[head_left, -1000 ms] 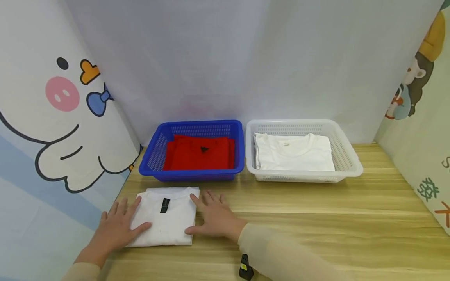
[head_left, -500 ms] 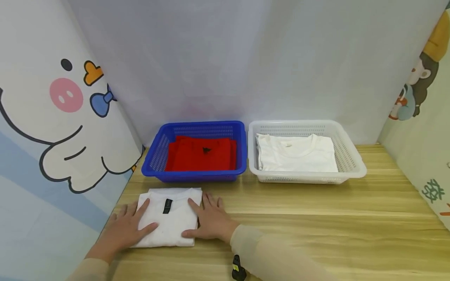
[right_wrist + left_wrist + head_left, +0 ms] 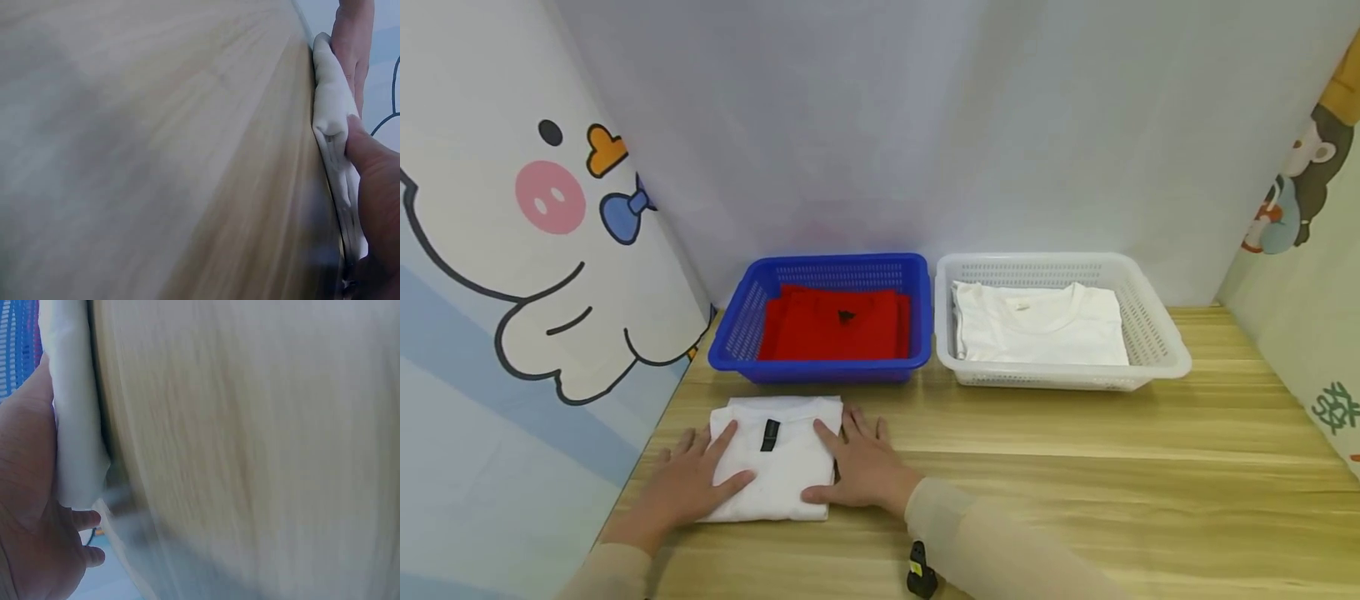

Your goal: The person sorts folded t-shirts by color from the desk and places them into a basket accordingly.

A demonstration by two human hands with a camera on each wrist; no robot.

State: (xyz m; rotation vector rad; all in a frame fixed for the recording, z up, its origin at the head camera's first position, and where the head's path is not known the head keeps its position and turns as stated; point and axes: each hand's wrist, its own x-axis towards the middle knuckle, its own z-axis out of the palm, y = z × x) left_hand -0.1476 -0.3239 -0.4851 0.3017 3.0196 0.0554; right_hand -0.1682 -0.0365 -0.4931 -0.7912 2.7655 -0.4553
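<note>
A folded white T-shirt (image 3: 782,479) with a black neck label lies on the wooden table in front of the blue basket. My left hand (image 3: 688,492) rests at its left edge, thumb and index finger on the cloth, the other fingers spread out past it. At the right edge is my right hand (image 3: 868,471), its thumb and index finger touching the shirt's top and the remaining fingers lying beside it. The right wrist view shows the shirt's layered fold (image 3: 334,119) under the right thumb (image 3: 362,144). In the left wrist view, the fold's front edge (image 3: 75,412) lies beside the left hand.
Behind the shirt stands a blue basket (image 3: 820,371) holding folded red shirts (image 3: 850,333). Right beside it is a white basket (image 3: 1060,375) with folded white shirts (image 3: 1037,325). A small black device (image 3: 920,575) sits by my right sleeve. Printed cloth walls (image 3: 482,400) border the table.
The whole view has shifted slightly. My left hand has moved right, further over the shirt, and the shirt has slid a little to the right. The right hand stays at its edge.
</note>
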